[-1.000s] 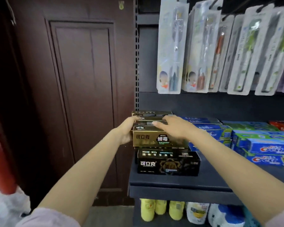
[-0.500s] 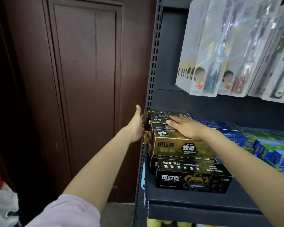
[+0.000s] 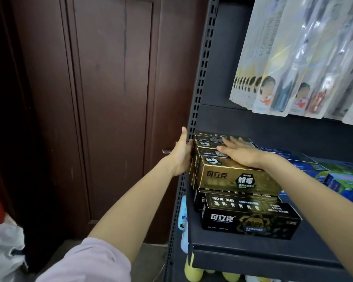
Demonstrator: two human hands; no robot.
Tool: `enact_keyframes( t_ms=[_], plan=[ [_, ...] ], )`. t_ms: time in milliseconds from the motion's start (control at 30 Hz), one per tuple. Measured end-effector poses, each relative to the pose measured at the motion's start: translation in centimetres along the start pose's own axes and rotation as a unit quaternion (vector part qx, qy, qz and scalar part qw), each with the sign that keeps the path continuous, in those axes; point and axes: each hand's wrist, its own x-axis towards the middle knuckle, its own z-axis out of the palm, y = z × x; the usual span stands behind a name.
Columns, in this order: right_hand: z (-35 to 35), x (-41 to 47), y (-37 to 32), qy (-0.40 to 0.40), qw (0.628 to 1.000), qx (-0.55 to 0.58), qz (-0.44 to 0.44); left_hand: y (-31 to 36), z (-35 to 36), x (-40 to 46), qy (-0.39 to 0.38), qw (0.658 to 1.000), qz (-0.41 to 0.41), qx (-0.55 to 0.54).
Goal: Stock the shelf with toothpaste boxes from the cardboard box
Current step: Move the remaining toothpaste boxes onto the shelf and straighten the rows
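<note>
Gold boxes (image 3: 238,179) of toothpaste sit stacked at the left end of the shelf (image 3: 253,259), on top of black boxes (image 3: 251,222) of the same brand, with more gold ones ranked behind toward the back panel. Front black box lies nearest the shelf's front edge, a little forward of the gold one above it

Right hand (image 3: 243,154) lies flat on top of the gold stack, palm down, fingers straight and together, tips pointing left toward the upright (image 3: 198,110). Left hand (image 3: 181,157) presses against the left ends of the gold boxes, at the shelf's left edge beside the upright; its fingers are straight and point up, with the thumb toward the boxes. Neither hand curls round a box

Blue boxes (image 3: 306,159) fill the shelf to the right of the gold stack, reaching the right edge of view. Toothbrush packs (image 3: 273,86) hang in rows above the shelf. Yellow items (image 3: 194,271) show below the shelf's front lip; what they are cannot be told. Left of the upright stands a dark brown door (image 3: 110,98), and a white bag (image 3: 4,251) shows at the lower left. No cardboard box can be made out in this view
</note>
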Motion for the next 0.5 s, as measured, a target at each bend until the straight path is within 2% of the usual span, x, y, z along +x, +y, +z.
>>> enact_keyframes(
  t_ms=[133,300,367,433,500],
  plan=[
    [-0.1,-0.2,0.0,-0.009,1.000,-0.001,0.002,0.0,-0.3,-0.3,0.026,0.999,0.031,-0.018],
    [-0.3,-0.2,-0.2,-0.012,1.000,0.009,0.004,0.5,0.3,-1.0,-0.005,0.999,0.019,0.031],
    [-0.3,-0.3,-0.2,-0.006,1.000,0.018,0.002,1.0,0.7,-1.6,0.004,0.999,0.016,0.037],
    [-0.1,-0.5,-0.3,0.025,0.999,0.033,-0.013,1.3,1.4,-2.5,0.033,0.998,0.025,0.040],
    [-0.1,-1.3,-0.3,0.094,0.993,0.057,-0.050,1.3,2.1,-3.5,0.076,0.994,0.046,0.063]
  ],
)
